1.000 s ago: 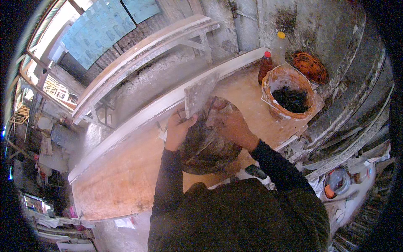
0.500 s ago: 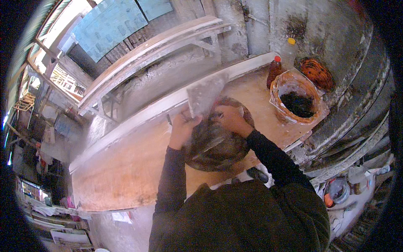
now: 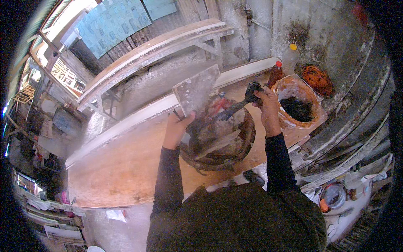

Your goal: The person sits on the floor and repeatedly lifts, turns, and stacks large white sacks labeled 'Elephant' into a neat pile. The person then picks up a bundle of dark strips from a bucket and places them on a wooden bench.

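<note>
My left hand (image 3: 178,128) is closed on the lower corner of a flat, pale grey plate (image 3: 197,88) speckled with white, held tilted above the table. Raised to the right, my right hand (image 3: 266,103) grips a long dark tool (image 3: 237,107) near its thick, rounded black end; its exact kind is unclear. The tool slants down to the left across a round dark basin (image 3: 252,140). Inside the basin lie flat greyish pieces (image 3: 220,145) and something red (image 3: 221,105). The basin stands on an orange-brown wooden board (image 3: 121,168).
Right of the basin stands an orange-rimmed bucket (image 3: 275,86) with dark contents. Behind it are a red-capped bottle (image 3: 275,73), a yellow-capped clear bottle (image 3: 290,59) and an orange-black bundle (image 3: 317,80). A whitish bench (image 3: 155,46) runs along the back wall.
My right hand has come out from over the basin, up and to the right, with the dark tool now showing. My left hand and the plate have shifted slightly left.
</note>
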{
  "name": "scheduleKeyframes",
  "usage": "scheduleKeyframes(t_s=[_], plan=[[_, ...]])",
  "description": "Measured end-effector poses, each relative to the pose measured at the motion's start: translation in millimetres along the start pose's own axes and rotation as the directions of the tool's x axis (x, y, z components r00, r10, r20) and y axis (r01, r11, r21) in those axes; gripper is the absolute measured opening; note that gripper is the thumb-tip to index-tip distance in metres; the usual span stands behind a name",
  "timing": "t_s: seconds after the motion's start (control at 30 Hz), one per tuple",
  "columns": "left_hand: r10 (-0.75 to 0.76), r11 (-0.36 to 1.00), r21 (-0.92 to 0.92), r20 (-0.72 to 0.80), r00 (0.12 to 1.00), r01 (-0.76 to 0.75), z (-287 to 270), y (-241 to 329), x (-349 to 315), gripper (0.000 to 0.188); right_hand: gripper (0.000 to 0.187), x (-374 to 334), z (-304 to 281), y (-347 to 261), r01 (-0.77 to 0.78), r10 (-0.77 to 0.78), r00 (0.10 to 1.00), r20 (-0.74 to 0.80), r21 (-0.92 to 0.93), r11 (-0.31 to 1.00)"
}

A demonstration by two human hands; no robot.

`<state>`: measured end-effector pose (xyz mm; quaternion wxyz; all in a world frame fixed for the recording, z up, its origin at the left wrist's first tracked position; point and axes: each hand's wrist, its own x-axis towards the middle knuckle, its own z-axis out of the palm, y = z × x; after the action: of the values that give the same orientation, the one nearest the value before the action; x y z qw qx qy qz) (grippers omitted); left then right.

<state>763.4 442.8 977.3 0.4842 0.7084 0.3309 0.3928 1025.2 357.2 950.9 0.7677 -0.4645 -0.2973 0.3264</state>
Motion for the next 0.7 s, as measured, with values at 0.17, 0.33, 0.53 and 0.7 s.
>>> scheduleKeyframes(t_s=[0.17, 0.33, 0.53, 0.7], plan=[[-0.036, 0.999, 0.005, 0.023, 0.999, 0.036, -2.5, 0.3, -1.1, 0.032, 0.012, -10.6, 2.0, -15.4, 0.006, -0.006, 1.000, 0.020, 0.046, 0.999], [-0.046, 0.999, -0.001, 0.017, 0.999, 0.046, -2.0, 2.1, -1.9, 0.034, 0.014, -17.4, 0.1, -20.3, 0.018, -0.018, 1.000, 0.014, 0.033, 0.999], [-0.001, 0.999, -0.043, 0.066, 0.998, 0.004, -3.3, 5.9, -3.7, 0.033, 0.019, -21.4, -17.8, -17.5, 0.025, -0.026, 1.000, -0.018, -0.081, 0.996], [-0.013, 1.000, 0.018, 0.048, 0.999, 0.012, 2.4, 9.5, -8.4, 0.030, 0.030, -28.5, -30.3, -7.7, 0.161, -0.131, 0.982, -0.137, 0.243, 0.957]])
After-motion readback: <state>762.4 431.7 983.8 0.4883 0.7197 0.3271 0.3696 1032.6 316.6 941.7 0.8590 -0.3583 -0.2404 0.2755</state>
